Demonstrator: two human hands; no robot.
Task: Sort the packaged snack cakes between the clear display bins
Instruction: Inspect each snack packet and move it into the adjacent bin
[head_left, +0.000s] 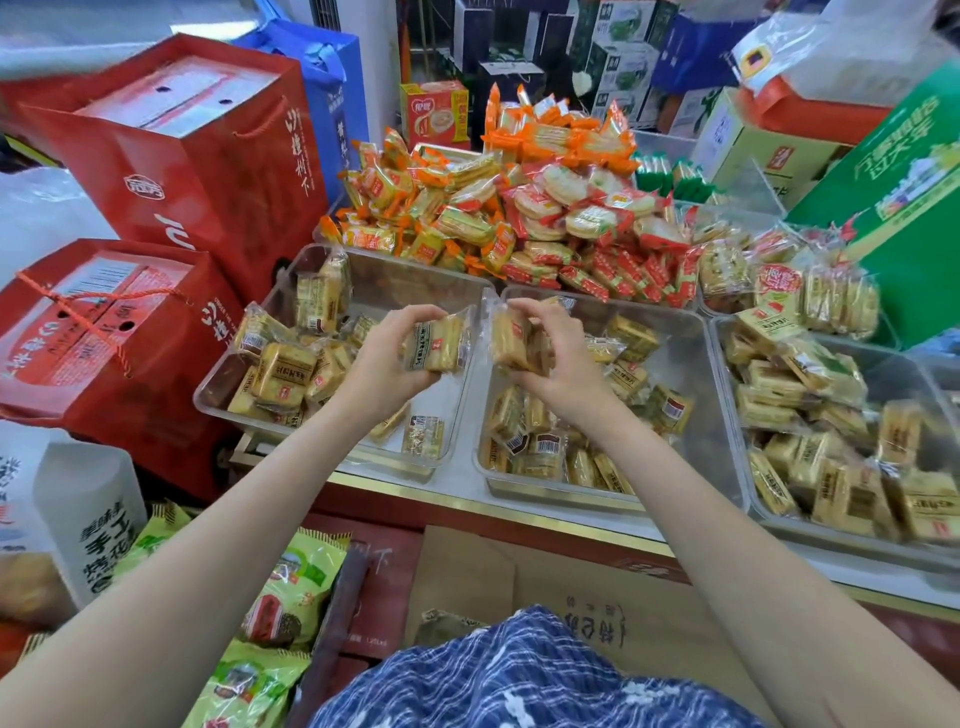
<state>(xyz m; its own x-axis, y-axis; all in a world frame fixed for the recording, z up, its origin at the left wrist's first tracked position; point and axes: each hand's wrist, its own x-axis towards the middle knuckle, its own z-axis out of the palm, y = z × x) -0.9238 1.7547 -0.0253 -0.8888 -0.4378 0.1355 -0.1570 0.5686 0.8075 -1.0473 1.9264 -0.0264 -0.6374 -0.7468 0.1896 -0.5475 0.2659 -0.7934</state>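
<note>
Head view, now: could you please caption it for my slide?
Left hand and right hand each hold a snack cake above clear display bins.

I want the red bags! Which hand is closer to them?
Left. The left hand holds a cake over the left bin, beside the red bags; the right hand is over the middle bin.

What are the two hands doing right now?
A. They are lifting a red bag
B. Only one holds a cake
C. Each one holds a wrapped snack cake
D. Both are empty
C: the left hand grips one wrapped snack cake and the right hand grips another, above the clear bins.
</note>
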